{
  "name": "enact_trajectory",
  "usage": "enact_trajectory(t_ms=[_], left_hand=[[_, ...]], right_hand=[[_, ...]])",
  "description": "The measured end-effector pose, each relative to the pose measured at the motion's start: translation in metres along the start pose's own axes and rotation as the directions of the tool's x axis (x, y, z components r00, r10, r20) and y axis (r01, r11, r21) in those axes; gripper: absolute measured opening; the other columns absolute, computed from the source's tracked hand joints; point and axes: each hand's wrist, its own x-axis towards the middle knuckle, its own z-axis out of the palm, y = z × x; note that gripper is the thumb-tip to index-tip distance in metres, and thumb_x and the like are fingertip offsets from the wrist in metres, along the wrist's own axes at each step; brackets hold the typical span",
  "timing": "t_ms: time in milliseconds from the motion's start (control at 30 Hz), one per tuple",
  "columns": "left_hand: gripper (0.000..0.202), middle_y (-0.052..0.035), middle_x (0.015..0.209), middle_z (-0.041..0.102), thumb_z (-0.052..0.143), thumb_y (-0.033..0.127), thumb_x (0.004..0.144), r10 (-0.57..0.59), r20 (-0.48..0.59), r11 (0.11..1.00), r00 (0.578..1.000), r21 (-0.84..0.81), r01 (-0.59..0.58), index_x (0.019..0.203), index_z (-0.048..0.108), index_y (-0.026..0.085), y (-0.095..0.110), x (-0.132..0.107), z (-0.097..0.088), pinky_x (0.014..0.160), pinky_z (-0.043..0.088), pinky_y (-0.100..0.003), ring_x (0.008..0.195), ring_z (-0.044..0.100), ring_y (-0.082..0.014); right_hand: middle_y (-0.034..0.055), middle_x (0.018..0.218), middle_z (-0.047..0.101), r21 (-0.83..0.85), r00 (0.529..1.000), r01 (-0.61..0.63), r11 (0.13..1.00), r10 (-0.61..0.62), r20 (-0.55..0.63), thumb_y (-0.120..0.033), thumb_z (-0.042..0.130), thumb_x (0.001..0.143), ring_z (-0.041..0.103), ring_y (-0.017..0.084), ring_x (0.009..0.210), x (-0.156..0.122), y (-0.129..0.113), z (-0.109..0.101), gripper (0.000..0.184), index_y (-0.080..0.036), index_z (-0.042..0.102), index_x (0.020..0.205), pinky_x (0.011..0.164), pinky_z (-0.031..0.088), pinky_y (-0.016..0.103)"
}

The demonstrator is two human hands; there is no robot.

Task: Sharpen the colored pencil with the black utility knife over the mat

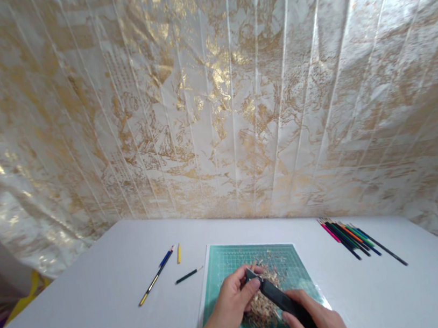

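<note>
Over the green cutting mat (220, 261), my left hand (233, 297) is closed in a pinch around a pencil (254, 264); only a bit of its light wooden end shows past the fingers. My right hand (315, 313) grips a black utility knife (278, 295) by its handle. The knife's blade end lies against the pencil end, close to my left thumb. Below both hands a heap of wood shavings (263, 307) covers the middle of the mat, with loose bits scattered toward its far side.
Left of the mat lie a short dark pencil (188, 276), a yellow stub (179, 254), a long dark pencil (156, 278) and a blue pencil (166, 256). A bunch of colored pencils (347, 235) rests at the right on the white table (101, 311). A gold-patterned sheet (211, 105) hangs behind.
</note>
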Motion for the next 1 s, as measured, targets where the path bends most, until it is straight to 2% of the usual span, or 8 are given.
enact_trajectory(t_ms=[100, 400, 533, 700, 1000], left_hand=[[0.057, 0.0085, 0.061, 0.041, 0.070, 0.060, 0.071, 0.007, 0.001, 1.000, 1.000, 0.005, -0.007, 0.104, 0.065, 0.014, -0.002, 0.001, -0.001, 0.044, 0.017, -0.021, 0.049, 0.025, -0.0061], [0.065, 0.0113, 0.053, 0.034, 0.069, 0.062, 0.071, -0.002, 0.017, 1.000, 1.000, -0.002, 0.002, 0.110, 0.065, 0.010, -0.001, 0.002, 0.000, 0.042, 0.017, -0.022, 0.046, 0.023, -0.0064], [0.063, 0.0114, 0.052, 0.034, 0.068, 0.062, 0.072, 0.006, 0.017, 1.000, 1.000, 0.010, -0.006, 0.108, 0.066, 0.010, 0.001, 0.001, 0.001, 0.042, 0.017, -0.023, 0.045, 0.024, -0.0063], [0.062, 0.0117, 0.051, 0.034, 0.068, 0.061, 0.072, 0.021, 0.023, 0.999, 1.000, 0.027, -0.022, 0.108, 0.066, 0.011, 0.004, 0.000, 0.001, 0.043, 0.017, -0.022, 0.044, 0.024, -0.0063], [0.061, 0.0118, 0.048, 0.037, 0.069, 0.063, 0.069, 0.002, 0.004, 0.998, 1.000, 0.056, -0.002, 0.101, 0.065, 0.011, 0.013, -0.001, 0.004, 0.039, 0.013, -0.023, 0.040, 0.023, -0.0058]], right_hand=[[-0.0058, 0.082, 0.075, 0.018, 1.000, -0.012, 1.000, 0.012, 0.024, -0.036, 0.057, 0.089, 0.071, 0.013, 0.064, 0.000, 0.000, -0.001, 0.014, -0.031, 0.059, 0.102, 0.059, 0.052, 0.018], [-0.0018, 0.086, 0.076, 0.075, 0.999, -0.044, 0.996, 0.042, 0.029, -0.049, 0.049, 0.092, 0.072, 0.015, 0.070, -0.002, 0.006, 0.007, 0.025, -0.030, 0.059, 0.103, 0.063, 0.052, 0.023], [-0.0003, 0.085, 0.076, 0.068, 0.998, -0.033, 0.997, 0.029, 0.062, -0.044, 0.051, 0.093, 0.072, 0.015, 0.069, 0.001, 0.005, 0.001, 0.021, -0.028, 0.059, 0.103, 0.063, 0.053, 0.023], [-0.0027, 0.087, 0.076, 0.059, 0.993, 0.000, 0.998, -0.008, 0.120, -0.035, 0.057, 0.091, 0.072, 0.014, 0.071, 0.004, 0.000, -0.008, 0.015, -0.029, 0.059, 0.105, 0.065, 0.053, 0.020], [-0.0041, 0.085, 0.075, 0.051, 1.000, -0.010, 0.999, 0.010, 0.008, -0.041, 0.052, 0.092, 0.071, 0.014, 0.069, 0.000, 0.000, 0.003, 0.016, -0.031, 0.059, 0.103, 0.063, 0.051, 0.022]])
